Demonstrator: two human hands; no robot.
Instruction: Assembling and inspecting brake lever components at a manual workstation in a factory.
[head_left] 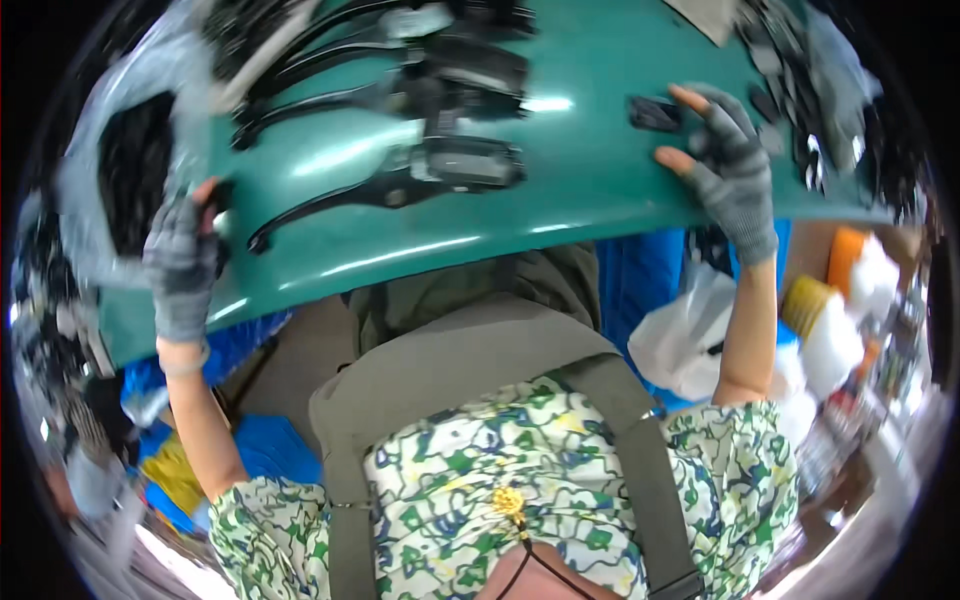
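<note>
Green tabletop [580, 190]: carries a row of lever assemblies [385, 97] and, standing apart from them, a small black part [653, 114] toward the worker's right.
Position of small black part: just left of the right hand [735, 165], near its fingertips.
Its long axis: roughly crosswise, one short end facing that hand.
Right hand condition: gloved, finger ends bare; thumb and forefinger spread, nothing seen between them. Contact with the small black part cannot be confirmed from where I stand.
Left hand [183, 250]: well apart from the right, over the tabletop's left end, fingers partly curled. A dark object [224, 195] sits by its fingertips; whether gripped or merely adjacent, I cannot tell owing to blur.
Nearer hand to small black part: the right, clearly.
Closest lever assembly [395, 190]: slanted, free tip toward the left hand, boxy housing toward the right; no hand on it.
Clear bag [82, 190]: beside the left hand, black pieces [135, 175] within.
Loose dark parts [788, 85]: outboard of the right hand.
</note>
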